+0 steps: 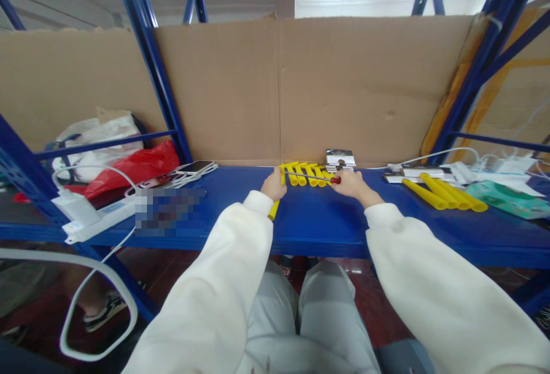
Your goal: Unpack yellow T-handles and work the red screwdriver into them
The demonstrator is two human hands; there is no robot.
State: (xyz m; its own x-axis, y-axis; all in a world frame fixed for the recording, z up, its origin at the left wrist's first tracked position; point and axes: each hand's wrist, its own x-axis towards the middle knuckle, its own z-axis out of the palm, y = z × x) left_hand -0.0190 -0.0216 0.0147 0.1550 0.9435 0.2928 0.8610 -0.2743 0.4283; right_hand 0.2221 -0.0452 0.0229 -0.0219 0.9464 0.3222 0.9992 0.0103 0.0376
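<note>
Closed around a yellow tube (274, 210), my left hand (274, 184) is over the middle of the blue shelf (326, 219). Part of that tube is hidden by the fingers. My right hand (350, 183) grips a screwdriver (337, 180) by its dark red handle. The long metal shaft points left across to the tube in my left hand; I cannot tell whether its tip touches. Behind the shaft lies a row of several yellow tubes (310, 178), side by side. A small stack of black-and-white cards or boxes (340, 158) stands behind my right hand.
More yellow tubes (440, 195) lie at the right, beside a green packet (507, 199) and white cables. At the left are a power strip (103, 218), a phone (195, 167) and a red bag (137, 169). Cardboard (344, 87) closes off the back; blue posts (165, 76) flank it.
</note>
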